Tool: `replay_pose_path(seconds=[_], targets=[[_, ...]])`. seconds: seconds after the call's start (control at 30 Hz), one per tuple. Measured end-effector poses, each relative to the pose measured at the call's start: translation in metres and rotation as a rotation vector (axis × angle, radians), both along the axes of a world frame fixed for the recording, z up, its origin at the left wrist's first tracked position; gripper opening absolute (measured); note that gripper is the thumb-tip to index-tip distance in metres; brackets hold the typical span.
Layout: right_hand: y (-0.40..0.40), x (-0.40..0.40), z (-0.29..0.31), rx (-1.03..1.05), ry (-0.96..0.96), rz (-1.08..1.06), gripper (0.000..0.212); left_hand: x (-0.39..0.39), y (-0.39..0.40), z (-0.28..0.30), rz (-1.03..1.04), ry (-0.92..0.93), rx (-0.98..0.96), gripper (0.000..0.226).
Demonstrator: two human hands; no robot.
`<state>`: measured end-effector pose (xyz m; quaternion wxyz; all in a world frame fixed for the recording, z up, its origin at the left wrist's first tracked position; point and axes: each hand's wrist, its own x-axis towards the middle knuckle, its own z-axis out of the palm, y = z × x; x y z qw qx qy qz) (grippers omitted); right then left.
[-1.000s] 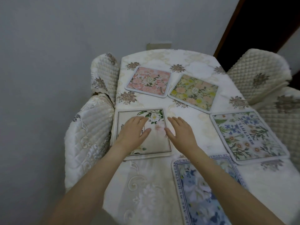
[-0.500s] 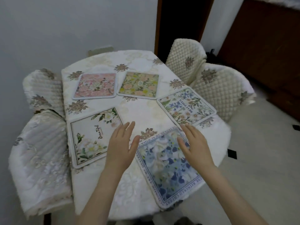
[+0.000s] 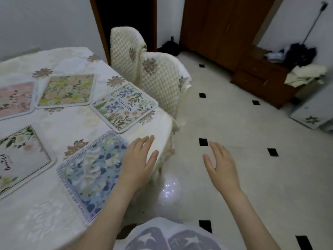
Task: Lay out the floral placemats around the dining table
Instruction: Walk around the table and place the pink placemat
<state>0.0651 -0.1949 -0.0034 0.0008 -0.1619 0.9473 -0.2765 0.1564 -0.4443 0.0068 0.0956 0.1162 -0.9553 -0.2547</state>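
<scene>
The pink floral placemat (image 3: 15,98) and the cream placemat with green leaves and script lettering (image 3: 21,159) are cut off by the left edge of the view, so their full outlines cannot be made out. The near right edge of the blue-and-white floral placemat with a lettered border (image 3: 90,174) is covered by the left hand (image 3: 137,164) and forearm. Whether that hand touches the placemat cannot be told; its grip is released, fingers spread, nothing grasped. The right hand (image 3: 222,166) is held over the floor, well apart from the surface, likewise released and empty.

Farther off lie a yellow-and-peach floral placemat (image 3: 67,91) and, to its right, a white placemat with blue and orange wildflowers (image 3: 124,107) near the right edge. All five lie flat on the surface, which is draped in a cream embroidered tablecloth (image 3: 75,127).

Two quilted cream chair covers (image 3: 156,76) stand against the far right side. Beyond them are seen a pale tiled floor with small black squares (image 3: 234,123), a dark doorway (image 3: 126,20) and a brown wooden cabinet (image 3: 225,29).
</scene>
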Motion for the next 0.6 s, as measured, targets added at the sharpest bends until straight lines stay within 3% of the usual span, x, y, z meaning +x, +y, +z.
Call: replay_pose_path(seconds=[0.27, 0.6], targets=[[0.115, -0.055, 0.023, -0.062, 0.026, -0.207, 0.05, -0.111, 0.111, 0.022, -0.287, 0.064, -0.094, 0.052], [0.16, -0.136, 0.0, -0.076, -0.04, -0.287, 0.052, -0.221, 0.163, 0.0, -0.407, -0.025, -0.114, 0.05]])
